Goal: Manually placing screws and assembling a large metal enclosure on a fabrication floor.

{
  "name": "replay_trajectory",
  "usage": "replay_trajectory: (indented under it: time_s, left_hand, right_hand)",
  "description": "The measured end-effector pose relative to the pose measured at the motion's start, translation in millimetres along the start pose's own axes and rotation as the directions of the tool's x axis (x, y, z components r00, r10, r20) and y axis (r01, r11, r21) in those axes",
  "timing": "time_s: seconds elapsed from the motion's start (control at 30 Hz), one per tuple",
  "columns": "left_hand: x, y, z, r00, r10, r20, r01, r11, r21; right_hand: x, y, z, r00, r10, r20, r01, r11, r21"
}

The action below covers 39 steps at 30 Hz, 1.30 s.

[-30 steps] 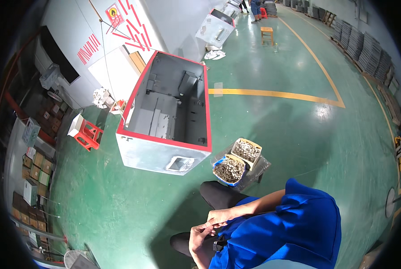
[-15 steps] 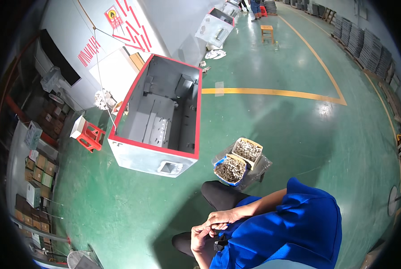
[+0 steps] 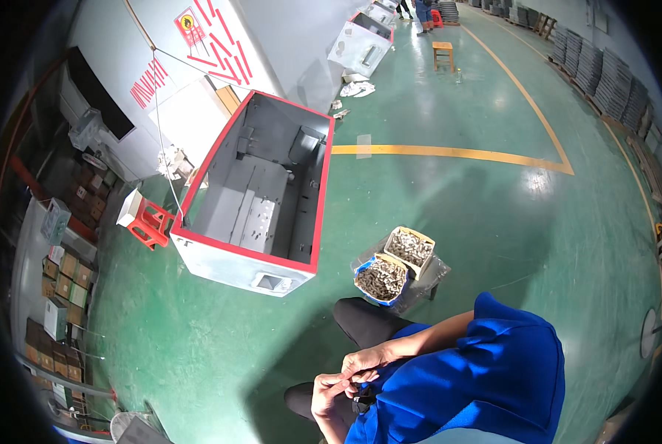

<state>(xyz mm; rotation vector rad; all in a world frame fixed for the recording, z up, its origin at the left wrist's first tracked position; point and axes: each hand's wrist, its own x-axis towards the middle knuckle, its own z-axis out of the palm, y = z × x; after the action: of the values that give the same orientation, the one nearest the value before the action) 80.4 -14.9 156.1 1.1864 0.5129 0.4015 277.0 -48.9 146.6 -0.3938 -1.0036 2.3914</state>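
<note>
Over my lap, my left hand [image 3: 328, 394] and my right hand [image 3: 363, 362] meet at the fingertips. Both are closed in a pinch, and whatever lies between the fingers is too small to make out. A small black thing [image 3: 362, 400] shows just under the hands, against my blue clothing. Beyond my knee, two open boxes filled with small metal-looking parts stand side by side: a blue-sided box [image 3: 382, 279] and a pale yellowish box [image 3: 410, 249]. They rest on a low stand [image 3: 436, 274] covered in clear plastic.
A large grey-white metal cabinet [image 3: 235, 272] with a red rim hangs on a rope ahead to the left. Behind it stands a red stool [image 3: 151, 226] bearing a white box. A wooden stool [image 3: 442, 53] stands far off, with people beyond. Stacked grey panels [image 3: 612, 78] line the right wall.
The hanging cabinet has turned and swung slightly, its near end shifting left. My hands have stayed together, with only a small movement of the fingers.
</note>
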Motion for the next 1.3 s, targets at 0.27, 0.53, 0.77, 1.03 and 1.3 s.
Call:
replay_trajectory:
  time_s: [0.27, 0.53, 0.77, 1.03, 1.3]
  left_hand:
    - [1, -9, -6, 0.997, 0.063, 0.053, -0.059, 0.995, -0.080]
    - [1, -13, -7, 0.995, 0.081, 0.060, -0.073, 0.989, -0.129]
    - [4, -16, -4, 0.988, 0.121, 0.095, -0.098, 0.971, -0.217]
    - [5, -34, -7, 0.978, 0.188, 0.089, -0.150, 0.932, -0.329]
    - [7, -50, -10, 0.983, 0.174, 0.051, -0.145, 0.924, -0.355]
  right_hand:
    - [1, 4, 2, 0.999, 0.000, 0.050, -0.007, 0.990, 0.143]
    - [0, 4, 7, 0.999, 0.001, 0.043, -0.009, 0.979, 0.203]
    - [4, 16, -4, 0.998, -0.002, 0.067, -0.015, 0.970, 0.241]
    - [-1, 12, -2, 0.997, -0.005, 0.081, -0.018, 0.960, 0.281]
    - [-6, 8, -6, 0.998, 0.056, 0.024, -0.060, 0.960, 0.272]
